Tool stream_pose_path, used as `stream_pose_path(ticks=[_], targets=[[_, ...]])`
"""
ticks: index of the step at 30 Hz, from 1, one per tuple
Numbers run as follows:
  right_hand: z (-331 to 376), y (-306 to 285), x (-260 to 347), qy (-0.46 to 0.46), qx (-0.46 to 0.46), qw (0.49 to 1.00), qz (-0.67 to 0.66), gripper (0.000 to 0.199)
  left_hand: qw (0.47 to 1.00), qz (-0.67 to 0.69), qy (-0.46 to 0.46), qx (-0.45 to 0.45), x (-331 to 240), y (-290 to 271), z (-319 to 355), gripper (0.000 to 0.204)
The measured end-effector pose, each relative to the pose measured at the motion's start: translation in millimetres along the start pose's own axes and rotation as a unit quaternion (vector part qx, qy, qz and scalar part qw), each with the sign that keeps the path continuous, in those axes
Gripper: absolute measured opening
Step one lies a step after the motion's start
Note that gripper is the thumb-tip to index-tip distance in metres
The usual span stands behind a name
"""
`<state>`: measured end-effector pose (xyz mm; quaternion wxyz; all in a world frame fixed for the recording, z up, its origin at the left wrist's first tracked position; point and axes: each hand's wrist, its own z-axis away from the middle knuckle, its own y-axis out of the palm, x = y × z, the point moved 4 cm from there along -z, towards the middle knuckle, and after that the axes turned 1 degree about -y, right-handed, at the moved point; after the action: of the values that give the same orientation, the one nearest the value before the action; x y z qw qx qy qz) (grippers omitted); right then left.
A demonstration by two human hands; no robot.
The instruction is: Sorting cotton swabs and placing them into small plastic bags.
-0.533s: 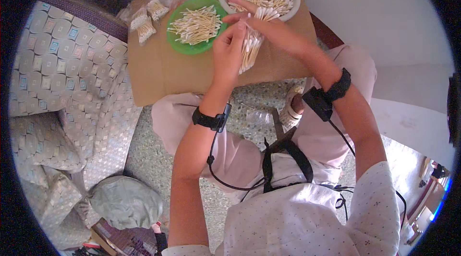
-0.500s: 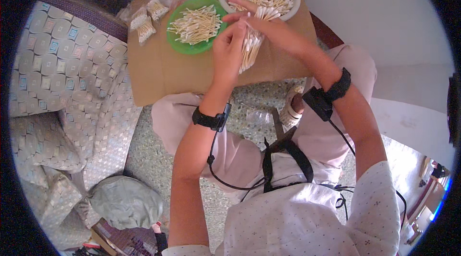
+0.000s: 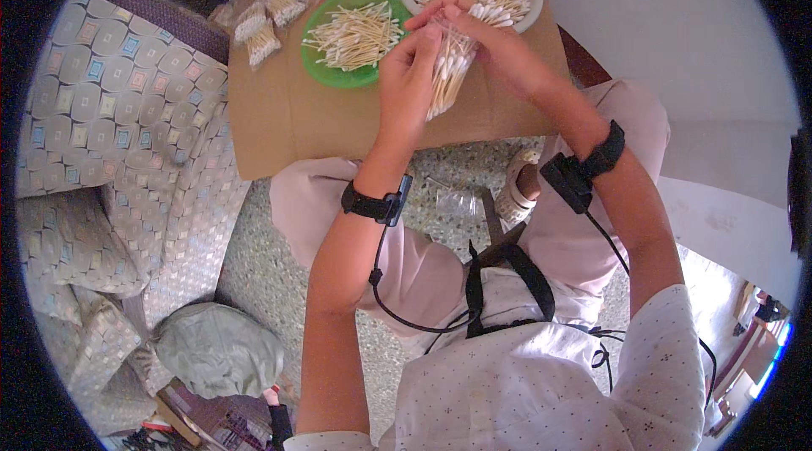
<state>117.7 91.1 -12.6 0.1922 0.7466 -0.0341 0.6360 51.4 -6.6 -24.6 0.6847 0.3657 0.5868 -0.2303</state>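
Bagging step, I judge — both hands meet just below the white plate point(image 3: 529, 16) of swabs. The left hand point(image 3: 408, 71) and right hand point(image 3: 491, 41) pinch a small clear bag of cotton swabs point(image 3: 447, 71). Its long axis runs steeply, mouth toward the plate. Next calls for a steady grip at the mouth.

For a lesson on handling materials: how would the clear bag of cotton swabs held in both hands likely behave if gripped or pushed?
The clear bag of cotton swabs probably feels light: the left hand and right hand pinch it with fingertips. Its thin film looks floppy and perhaps slippery, though the bundled sticks likely stiffen it lengthwise.
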Motion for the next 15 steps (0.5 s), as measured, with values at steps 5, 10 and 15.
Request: stream_pose_path(ticks=[5,10,15], targets=[[-1,-4,-6,0.026,-0.059,0.997,-0.044,0.023,1.000,0.007,0.016,0.000,2,-1,-2,0.031],[1,-7,-1,-0.052,-0.047,0.997,-0.017,0.018,1.000,0.012,0.005,-0.022,3,-2,-3,0.032],[4,-7,4,-0.037,-0.070,0.994,0.071,0.016,1.000,0.005,-0.015,-0.024,5,-5,-2,0.033]])
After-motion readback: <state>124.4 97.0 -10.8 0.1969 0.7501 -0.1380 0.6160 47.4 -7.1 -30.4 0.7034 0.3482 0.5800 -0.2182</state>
